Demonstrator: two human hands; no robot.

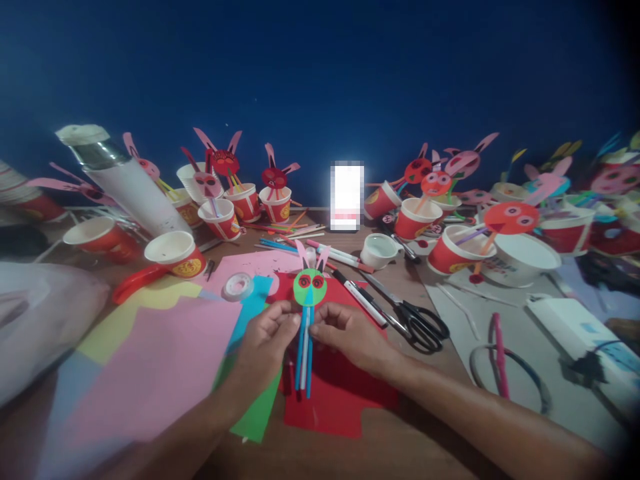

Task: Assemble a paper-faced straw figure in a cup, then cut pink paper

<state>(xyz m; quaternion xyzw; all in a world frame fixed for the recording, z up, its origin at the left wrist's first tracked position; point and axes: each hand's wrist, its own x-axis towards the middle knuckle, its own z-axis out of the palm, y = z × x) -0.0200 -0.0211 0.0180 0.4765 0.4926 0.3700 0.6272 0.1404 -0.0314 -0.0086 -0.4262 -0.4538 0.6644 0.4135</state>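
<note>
Red paper [340, 393] beneath; hands pinch straws [304, 350] between.

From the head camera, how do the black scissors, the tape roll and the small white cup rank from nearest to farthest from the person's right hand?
Measured from the right hand:
1. Black scissors, just to its right on the table.
2. Small white cup, farther back and slightly right.
3. Tape roll, off to the left, beyond the left hand.
The cup and tape roll are fairly close in rank, though the cup looks nearer.

Scene dim, blue-tinted. Brightest source: glowing phone [347, 195], overexposed and pixelated. Corners vignetted dark, right edge worst. Wide-angle bending toward edges. Cups [615, 177] at right and bag [40, 320] at left blurred; centre reasonably sharp.
</note>
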